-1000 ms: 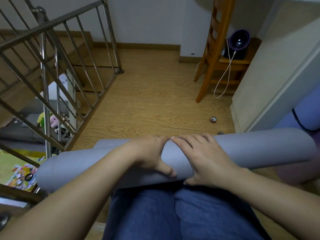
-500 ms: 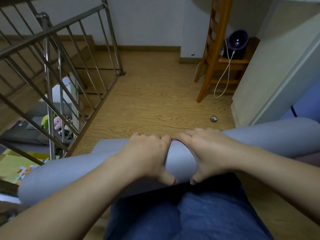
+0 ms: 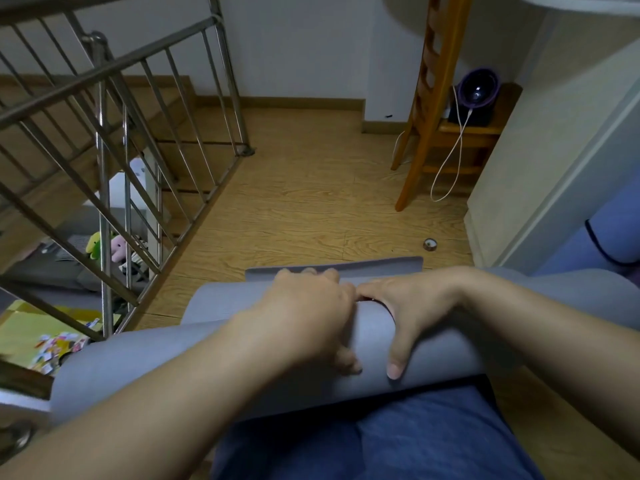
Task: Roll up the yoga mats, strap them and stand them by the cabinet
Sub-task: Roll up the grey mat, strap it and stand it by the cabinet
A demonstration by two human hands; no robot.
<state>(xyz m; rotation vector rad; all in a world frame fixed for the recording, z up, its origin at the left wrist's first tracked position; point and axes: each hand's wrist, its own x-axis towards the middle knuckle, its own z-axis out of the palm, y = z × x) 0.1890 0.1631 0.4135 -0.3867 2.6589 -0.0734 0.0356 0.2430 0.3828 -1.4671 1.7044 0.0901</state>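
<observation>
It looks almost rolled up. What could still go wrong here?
The loose flap of the grey mat lies free beyond the left hand and right hand. With no strap showing, the roll could spring open. Its left end sits near the stair railing and might snag between the bars.

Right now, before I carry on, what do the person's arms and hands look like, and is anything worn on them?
The left forearm and right forearm are bare, with no sleeves or cuffs in view. The left hand and right hand wear no gloves, and no ring, watch or wristband shows on the visible sides. The right thumbnail is short and unpainted.
</observation>
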